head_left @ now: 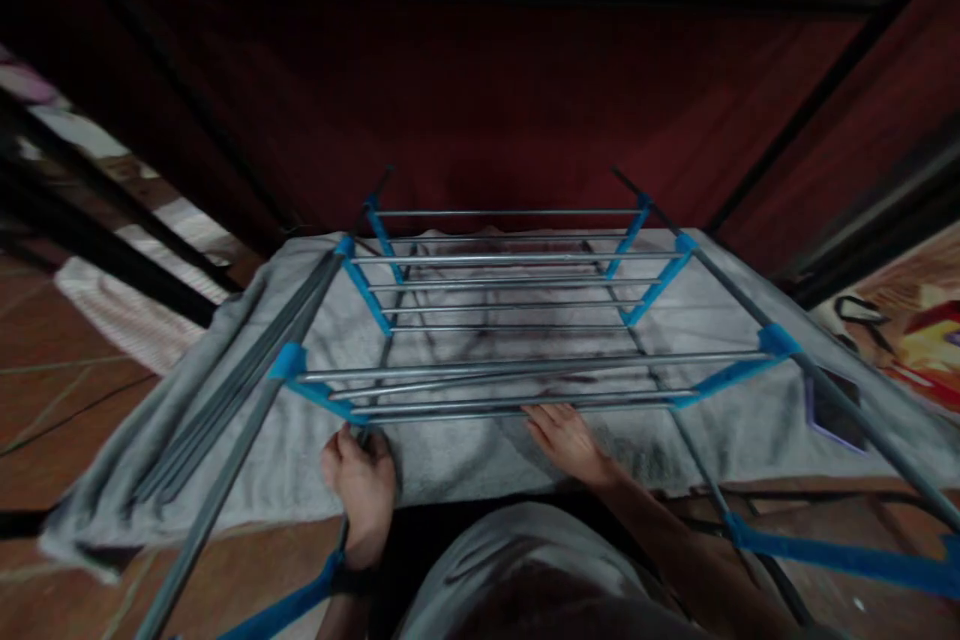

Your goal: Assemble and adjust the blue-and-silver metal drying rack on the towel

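Note:
A rack of grey metal tubes with blue plastic brackets, possibly a shoe rack, stands in front of me; one of its front rods (pixel 465 412) runs between both hands. My left hand (pixel 358 485) is closed at the rack's left upright, just under a blue bracket (pixel 319 390); its fingertips are partly hidden. Farther right, my right hand (pixel 566 440) has its fingers together, hooked at the lowest front rod near its middle. Several loose grey tubes (pixel 225 400) lean against the left side of the rack.
A grey cloth (pixel 450 470) covers the low surface beneath the rack. On its right part lies a dark phone-like object with a purple edge (pixel 836 410). Behind rises a dark red panel (pixel 480 100) with black bars. Lower blue brackets (pixel 847 555) flank my body.

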Demonstrator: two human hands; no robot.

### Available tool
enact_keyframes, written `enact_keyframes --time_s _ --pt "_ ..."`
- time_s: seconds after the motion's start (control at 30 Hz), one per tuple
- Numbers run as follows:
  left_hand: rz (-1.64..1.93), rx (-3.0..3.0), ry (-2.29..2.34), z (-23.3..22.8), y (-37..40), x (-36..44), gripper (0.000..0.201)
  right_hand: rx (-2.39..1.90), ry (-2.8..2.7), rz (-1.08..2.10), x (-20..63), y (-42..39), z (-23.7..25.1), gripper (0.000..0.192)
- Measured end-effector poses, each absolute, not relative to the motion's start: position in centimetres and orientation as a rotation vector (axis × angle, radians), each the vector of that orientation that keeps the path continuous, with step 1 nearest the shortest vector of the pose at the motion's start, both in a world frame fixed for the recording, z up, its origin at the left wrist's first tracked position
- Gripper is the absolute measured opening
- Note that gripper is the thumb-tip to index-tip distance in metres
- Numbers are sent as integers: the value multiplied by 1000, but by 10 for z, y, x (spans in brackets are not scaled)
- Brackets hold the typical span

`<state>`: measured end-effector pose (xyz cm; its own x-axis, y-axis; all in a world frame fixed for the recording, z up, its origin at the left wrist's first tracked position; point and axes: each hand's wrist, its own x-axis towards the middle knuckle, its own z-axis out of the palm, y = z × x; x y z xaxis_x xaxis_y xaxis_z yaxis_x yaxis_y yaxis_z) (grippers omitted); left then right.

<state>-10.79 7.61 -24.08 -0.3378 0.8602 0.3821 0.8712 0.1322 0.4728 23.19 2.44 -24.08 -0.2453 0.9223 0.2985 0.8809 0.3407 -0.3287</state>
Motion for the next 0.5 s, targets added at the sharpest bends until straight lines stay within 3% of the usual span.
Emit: enact_keyframes --time_s 0.1,0.2,0.37,0.5 --pt "-1110 -1752 -2240 -234 52 -90 33 -1338 -2107 125 237 5 -240 34" --pt "-1172 -2086 -1974 -220 32 -64 26 -1273 -1918 123 249 -12 -235 33" --pt "-1094 -2519 -1482 -183 39 -8 40 -1447 -1407 37 282 -23 -216 17" --pt "-825 -2661 -1193 -160 62 36 50 -1552 -979 -32 312 -26 -206 24"
